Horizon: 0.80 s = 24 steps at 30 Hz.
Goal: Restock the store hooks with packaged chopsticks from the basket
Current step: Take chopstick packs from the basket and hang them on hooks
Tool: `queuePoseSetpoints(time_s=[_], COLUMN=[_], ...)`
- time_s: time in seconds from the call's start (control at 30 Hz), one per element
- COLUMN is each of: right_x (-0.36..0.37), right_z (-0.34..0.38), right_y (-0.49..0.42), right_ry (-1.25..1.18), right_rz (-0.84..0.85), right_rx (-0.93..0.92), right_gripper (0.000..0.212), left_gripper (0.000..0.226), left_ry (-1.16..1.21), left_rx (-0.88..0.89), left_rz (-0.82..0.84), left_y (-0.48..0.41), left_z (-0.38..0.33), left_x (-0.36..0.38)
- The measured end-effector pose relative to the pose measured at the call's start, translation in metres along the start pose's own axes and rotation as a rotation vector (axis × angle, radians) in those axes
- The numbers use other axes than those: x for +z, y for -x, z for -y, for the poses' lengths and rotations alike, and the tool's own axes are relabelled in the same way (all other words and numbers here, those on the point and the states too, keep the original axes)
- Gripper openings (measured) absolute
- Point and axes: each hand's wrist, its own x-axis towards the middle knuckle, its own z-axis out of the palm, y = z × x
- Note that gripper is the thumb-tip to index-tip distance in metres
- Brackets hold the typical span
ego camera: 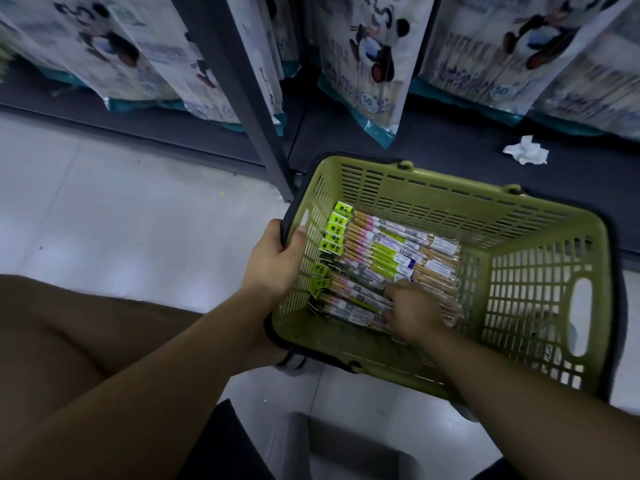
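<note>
A green plastic basket (540,265) sits on the floor in front of the shelving. Several packaged chopsticks (388,251) lie flat inside it, with bright green header tabs toward the left wall. My left hand (277,258) grips the basket's left rim, thumb over the inner side. My right hand (412,310) is down inside the basket, fingers curled onto the nearest packs at the bottom; the fingertips are hidden, so whether a pack is pinched is unclear.
Large panda-printed bags (367,64) hang above a dark bottom shelf (450,157). A grey upright post (249,98) stands just behind the basket's left corner. A crumpled white tissue (526,150) lies on the shelf. My knee (69,334) is at lower left over pale floor tiles.
</note>
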Motion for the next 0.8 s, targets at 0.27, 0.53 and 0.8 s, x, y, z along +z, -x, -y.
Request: queuePoseSetpoints(time_s=[0.27,0.53,0.8], right_x=[-0.012,-0.043,-0.094], right_z=[-0.016,-0.024,0.007], right_y=[0.002,0.002,0.011], right_ry=[-0.075,-0.529,-0.964], right_rz=[-0.057,0.008,0.019], right_rx=[0.04,0.151,0.103], right_gripper=[0.012,0.013,0.015], left_gripper=[0.026,0.025,0.019], left_ry=[-0.007,-0.009,-0.208], left_rx=[0.002,-0.059,0.27], left_rz=[0.007,0.043,-0.064], left_y=[0.002,0.005,0.033], left_z=[-0.004,-0.017,-0.046], left_x=[-0.001,-0.009,-0.002])
